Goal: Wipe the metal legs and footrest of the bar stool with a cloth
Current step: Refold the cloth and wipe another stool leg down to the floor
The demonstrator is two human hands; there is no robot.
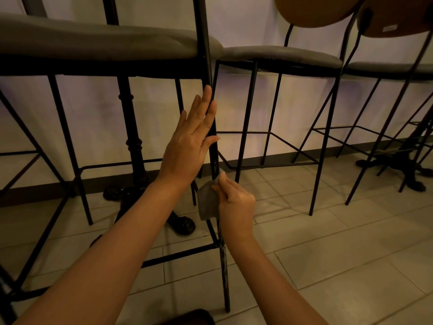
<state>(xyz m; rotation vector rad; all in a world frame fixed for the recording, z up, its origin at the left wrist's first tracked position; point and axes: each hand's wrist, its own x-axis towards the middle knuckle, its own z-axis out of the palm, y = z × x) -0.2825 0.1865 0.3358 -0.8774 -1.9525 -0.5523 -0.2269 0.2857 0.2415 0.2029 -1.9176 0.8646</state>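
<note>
A black metal bar stool leg (209, 66) runs down the middle of the view, from the grey padded seat (93, 41) to the tiled floor. My left hand (191, 141) lies flat against the upper part of this leg, fingers straight and pointing up. Just below, my right hand (235, 205) grips a grey cloth (207, 202) and presses it against the same leg. The stool's footrest bar (178, 255) joins the leg lower down, under my right wrist. The part of the leg behind the cloth is hidden.
More bar stools (281, 57) with thin black legs stand in a row along the pale wall to the right. A black ornate table pedestal (133, 137) with a heavy foot stands behind the stool on the left. Another table base (403, 163) sits far right.
</note>
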